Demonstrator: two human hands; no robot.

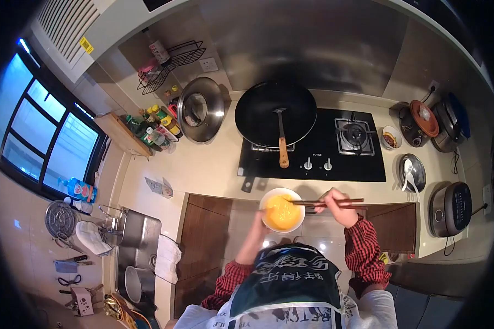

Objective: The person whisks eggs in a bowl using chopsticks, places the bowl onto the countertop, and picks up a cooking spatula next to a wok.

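A white bowl (300,221) of yellow beaten egg (280,213) is held up in front of my apron. My left hand (256,226) grips the bowl by its left side, with the fingers partly hidden beneath it. In my right hand (338,206), closed around them, is a pair of brown chopsticks (313,203). Their tips reach over the right rim into the egg. Beyond the bowl, a black wok (256,114) sits on the left burner, with a wooden-handled spatula (282,143) lying in it.
A gas stove (340,169) has a second burner (355,134) at right. Left of the wok are a metal lid (213,123) and several bottles (162,126). A metal bowl (417,172) with a white spoon and a cooker (438,211) stand right. A sink (140,233) is at left.
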